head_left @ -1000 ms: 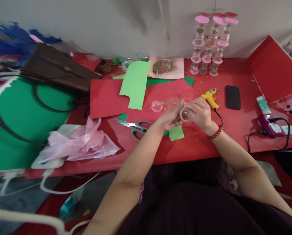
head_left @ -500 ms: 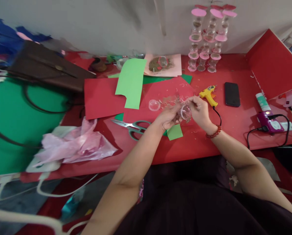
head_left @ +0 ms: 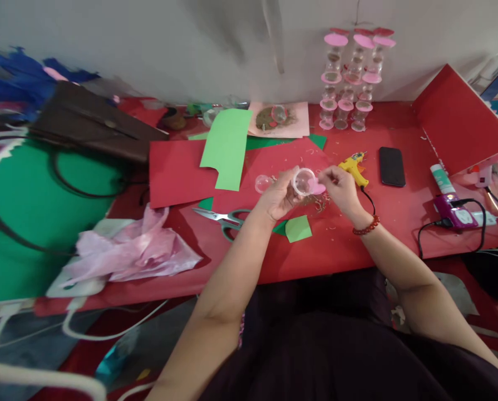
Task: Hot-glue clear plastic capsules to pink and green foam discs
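My left hand [head_left: 282, 196] is closed around a small clear plastic cup [head_left: 303, 182], its round mouth tilted up toward me. Between the fingertips of my right hand [head_left: 339, 188] is a pink paper heart [head_left: 316, 186], held at the cup's right rim. Whether the heart touches the rim I cannot tell. A clear round lid [head_left: 264, 184] lies on the red paper left of the cup. Thin pale shavings [head_left: 320, 205] are scattered under and around my hands. Close to my right hand lies a yellow glue gun [head_left: 355, 169].
Scissors [head_left: 221, 217] and a green paper piece [head_left: 298, 229] lie near my left forearm. A phone [head_left: 392, 166] and a purple power adapter [head_left: 455, 211] with cords are on the right. Stacked clear cups with pink discs [head_left: 345, 83] stand against the wall. A pink plastic bag [head_left: 136, 250] lies left.
The cup has turned so its mouth faces up more and moved slightly left. The pink heart now shows at its rim in my right fingers. The view has tilted a little.
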A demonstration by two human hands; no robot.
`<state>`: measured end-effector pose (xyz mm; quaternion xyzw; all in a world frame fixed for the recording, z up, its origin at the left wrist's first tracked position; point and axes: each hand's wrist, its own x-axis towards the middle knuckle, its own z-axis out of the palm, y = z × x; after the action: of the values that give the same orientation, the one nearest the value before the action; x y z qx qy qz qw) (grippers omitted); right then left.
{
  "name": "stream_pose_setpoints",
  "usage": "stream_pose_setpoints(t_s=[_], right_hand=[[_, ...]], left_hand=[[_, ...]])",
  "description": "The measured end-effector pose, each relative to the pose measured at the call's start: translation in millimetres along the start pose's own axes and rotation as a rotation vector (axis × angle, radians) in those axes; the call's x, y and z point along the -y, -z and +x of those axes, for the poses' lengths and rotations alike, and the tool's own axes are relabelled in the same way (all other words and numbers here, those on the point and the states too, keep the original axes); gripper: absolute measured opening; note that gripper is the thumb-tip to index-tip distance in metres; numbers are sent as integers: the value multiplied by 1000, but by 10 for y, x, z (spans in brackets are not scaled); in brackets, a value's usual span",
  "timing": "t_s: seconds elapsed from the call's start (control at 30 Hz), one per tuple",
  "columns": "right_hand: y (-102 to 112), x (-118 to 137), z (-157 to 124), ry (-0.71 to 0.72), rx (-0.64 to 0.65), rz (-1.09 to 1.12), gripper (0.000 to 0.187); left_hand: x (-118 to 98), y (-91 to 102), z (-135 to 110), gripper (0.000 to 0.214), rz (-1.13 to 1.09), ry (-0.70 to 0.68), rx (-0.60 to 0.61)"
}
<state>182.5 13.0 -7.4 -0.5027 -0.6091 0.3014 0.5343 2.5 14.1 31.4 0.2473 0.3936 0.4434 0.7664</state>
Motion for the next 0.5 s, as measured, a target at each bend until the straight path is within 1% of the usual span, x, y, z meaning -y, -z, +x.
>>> stream_pose_setpoints(t_s=[0.03, 0.07, 0.13, 0.17, 0.27, 0.33, 0.4, 0.5], right_hand=[[-11, 19, -7, 39, 6, -17, 14], [-24, 40, -16, 80, 2, -20, 5], [-50, 84, -38, 154, -14, -19, 12], [-60, 104, -51, 185, -18, -31, 13], [-71, 149, -90, 276, -25, -114, 4], [-65, 166, -108, 333, -48, -146, 13], [-57, 173, -119, 343, -74, -149, 17], [-58, 172, -127, 253, -84, -116, 17]], left_hand=[[-6, 1, 6, 25, -12, 0, -13], [-10, 0, 9, 25, -12, 6, -18], [-6, -13, 3, 27, 24, 40, -11], [1, -25, -7, 30, 51, 64, -2], [31, -68, -47, 33, 114, 132, 38], [48, -94, -69, 32, 129, 154, 51], [59, -109, -79, 32, 140, 160, 42], [72, -115, -74, 30, 146, 159, 12]])
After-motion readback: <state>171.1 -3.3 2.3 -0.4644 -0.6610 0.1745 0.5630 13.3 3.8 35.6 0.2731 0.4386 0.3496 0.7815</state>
